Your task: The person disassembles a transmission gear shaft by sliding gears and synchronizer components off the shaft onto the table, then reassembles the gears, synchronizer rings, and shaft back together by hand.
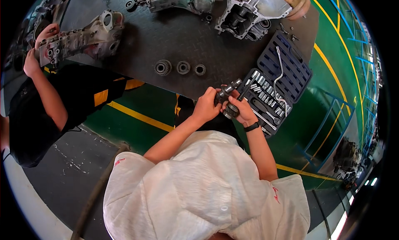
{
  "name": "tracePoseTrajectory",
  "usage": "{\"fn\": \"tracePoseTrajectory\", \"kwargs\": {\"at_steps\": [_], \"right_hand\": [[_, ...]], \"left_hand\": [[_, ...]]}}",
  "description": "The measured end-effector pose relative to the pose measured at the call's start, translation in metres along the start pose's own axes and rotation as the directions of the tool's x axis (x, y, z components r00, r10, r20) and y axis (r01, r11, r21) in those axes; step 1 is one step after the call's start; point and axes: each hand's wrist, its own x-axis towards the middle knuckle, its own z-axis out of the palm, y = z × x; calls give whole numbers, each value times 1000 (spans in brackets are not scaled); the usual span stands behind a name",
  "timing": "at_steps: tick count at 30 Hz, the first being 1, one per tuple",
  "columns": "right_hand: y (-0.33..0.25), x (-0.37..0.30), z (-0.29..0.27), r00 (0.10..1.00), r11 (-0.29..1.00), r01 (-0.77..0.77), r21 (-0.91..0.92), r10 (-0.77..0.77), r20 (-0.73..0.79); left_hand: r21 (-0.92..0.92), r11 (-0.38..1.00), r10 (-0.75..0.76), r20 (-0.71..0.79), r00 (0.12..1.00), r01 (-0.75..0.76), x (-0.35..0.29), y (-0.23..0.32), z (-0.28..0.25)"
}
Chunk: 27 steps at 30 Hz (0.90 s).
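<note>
Close to the table's front edge I hold a gear shaft [226, 90] tilted, its bare stepped end pointing up to the right. My left hand [207, 105] is wrapped round its middle from the left. On the other side, my right hand [243, 108], with a black wristband, grips the toothed lower part. A dark slim bar [249, 85] rises beside the right fingers; I cannot tell whether it is held. Just right of my hands lies an open socket set case [293, 67] with sockets and ratchets. Three loose gears [162, 68] stand in a row beyond my left hand.
The dark metal table [187, 36] carries a gearbox casing [178, 1] and an opened housing [243, 15] at the back. Small bolts lie near the case. At left, a co-worker's hands [31, 63] rest on another gearbox casing [85, 40]. Blue railings [332, 127] stand at right.
</note>
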Motion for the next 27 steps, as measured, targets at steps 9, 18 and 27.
{"fn": "tracePoseTrajectory", "kwargs": {"at_steps": [9,18,27], "right_hand": [[9,-2,-4,991,990,126,63,-123,-53],[-6,-35,-9,972,980,193,40,-185,-143],[5,-64,-13,939,949,297,106,-270,-215]], "left_hand": [[127,988,-127,318,939,91,-2,11,-14],[694,719,152,-106,983,-37,68,-130,-44],[739,652,-99,-140,985,171,96,-171,-38]]}}
